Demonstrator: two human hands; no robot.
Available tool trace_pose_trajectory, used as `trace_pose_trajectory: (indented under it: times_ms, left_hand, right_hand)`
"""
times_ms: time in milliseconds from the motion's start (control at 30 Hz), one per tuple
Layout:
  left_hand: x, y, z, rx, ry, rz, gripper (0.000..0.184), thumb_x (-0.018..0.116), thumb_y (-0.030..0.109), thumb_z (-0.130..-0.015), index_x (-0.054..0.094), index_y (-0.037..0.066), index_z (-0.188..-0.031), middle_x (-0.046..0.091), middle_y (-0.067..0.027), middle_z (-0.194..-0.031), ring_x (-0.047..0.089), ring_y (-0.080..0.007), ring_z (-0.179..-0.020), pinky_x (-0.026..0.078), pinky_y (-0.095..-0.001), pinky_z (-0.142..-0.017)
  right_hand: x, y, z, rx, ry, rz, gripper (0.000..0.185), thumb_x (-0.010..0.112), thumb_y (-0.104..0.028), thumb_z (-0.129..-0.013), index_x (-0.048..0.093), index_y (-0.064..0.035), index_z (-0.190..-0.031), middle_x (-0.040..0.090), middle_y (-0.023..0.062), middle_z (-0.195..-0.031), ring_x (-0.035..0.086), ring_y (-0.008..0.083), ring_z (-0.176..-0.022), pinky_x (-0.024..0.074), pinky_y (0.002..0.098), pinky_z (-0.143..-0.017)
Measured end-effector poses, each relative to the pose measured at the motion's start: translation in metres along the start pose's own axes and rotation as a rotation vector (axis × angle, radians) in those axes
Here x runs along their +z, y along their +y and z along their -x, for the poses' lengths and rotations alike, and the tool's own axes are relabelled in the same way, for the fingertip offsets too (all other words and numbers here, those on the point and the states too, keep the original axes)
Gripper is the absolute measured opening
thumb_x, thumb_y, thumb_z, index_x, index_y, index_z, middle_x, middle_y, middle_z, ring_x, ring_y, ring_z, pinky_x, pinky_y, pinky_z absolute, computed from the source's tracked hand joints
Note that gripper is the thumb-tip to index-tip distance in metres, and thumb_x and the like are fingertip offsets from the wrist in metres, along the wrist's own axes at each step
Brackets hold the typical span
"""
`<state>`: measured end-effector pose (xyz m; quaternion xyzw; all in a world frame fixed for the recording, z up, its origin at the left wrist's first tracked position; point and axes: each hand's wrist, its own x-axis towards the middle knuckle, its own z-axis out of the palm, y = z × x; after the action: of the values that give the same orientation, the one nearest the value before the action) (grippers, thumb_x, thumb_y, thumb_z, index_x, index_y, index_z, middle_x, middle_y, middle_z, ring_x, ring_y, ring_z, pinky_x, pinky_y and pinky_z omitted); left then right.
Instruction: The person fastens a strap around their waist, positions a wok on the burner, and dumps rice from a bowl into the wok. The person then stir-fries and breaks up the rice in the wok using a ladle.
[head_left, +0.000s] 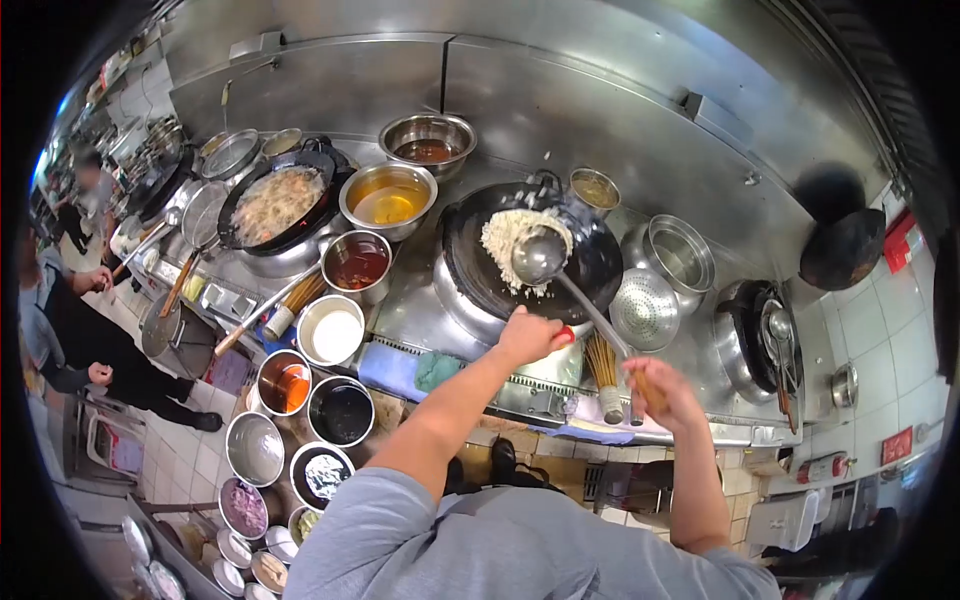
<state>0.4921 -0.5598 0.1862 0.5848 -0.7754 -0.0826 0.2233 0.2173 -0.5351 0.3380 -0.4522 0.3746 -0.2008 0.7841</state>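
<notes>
A large black wok [470, 262] sits on the stove in front of me, with pale fried rice [503, 238] in it. My right hand [667, 395] is closed round the wooden handle of a metal ladle [540, 254], whose bowl rests over the rice. My left hand [532, 338] is closed at the wok's near edge, beside something red [563, 338]; the wok's grip itself is mostly hidden by the hand. Between my hands, a bamboo brush [603, 372] lies at the stove's front edge.
A second wok [277, 205] holds bubbling food at the left. Nearby stand an oil bowl [388, 202], a red sauce pot [357, 262] and several other containers. A perforated strainer [645, 310] lies at the right. Another person [110, 330] stands at the far left.
</notes>
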Motion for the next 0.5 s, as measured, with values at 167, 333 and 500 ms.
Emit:
trace_pose_trajectory:
  times_ms: [167, 333, 500]
  left_hand:
    - [0.018, 0.002, -0.003, -0.183, 0.152, 0.178, 0.032, 0.055, 0.041, -0.092, 0.053, 0.011, -0.101, 0.066, -0.0085, -0.087, 0.064, -0.0294, -0.085, 0.039, -0.0458, -0.075]
    - [0.008, -0.004, -0.004, -0.163, 0.044, 0.104, 0.034, 0.053, 0.040, -0.092, 0.062, 0.007, -0.092, 0.067, -0.0103, -0.088, 0.064, -0.0310, -0.090, 0.044, -0.0478, -0.078]
    - [0.006, 0.002, -0.005, -0.180, -0.026, -0.077, 0.041, 0.055, 0.047, -0.089, 0.067, 0.009, -0.081, 0.067, -0.0122, -0.077, 0.065, -0.0316, -0.076, 0.048, -0.0445, -0.072]
  right_hand:
    - [0.025, -0.059, -0.072, -0.745, 0.363, 0.726, 0.013, 0.065, -0.019, -0.091, 0.059, -0.0073, -0.092, 0.054, 0.0013, -0.083, 0.052, 0.0119, -0.077, 0.0460, 0.0281, -0.068]
    - [0.015, -0.136, -0.204, -0.993, 0.072, -0.147, 0.026, 0.065, -0.009, -0.088, 0.047, -0.0121, -0.070, 0.049, -0.0005, -0.060, 0.047, 0.0095, -0.049, 0.0366, 0.0246, -0.047]
    - [0.040, -0.251, -0.223, -0.967, 0.418, -0.005, 0.035, 0.062, -0.018, -0.090, 0.042, -0.0137, -0.062, 0.040, -0.0018, -0.049, 0.036, 0.0120, -0.039, 0.0307, 0.0274, -0.039]
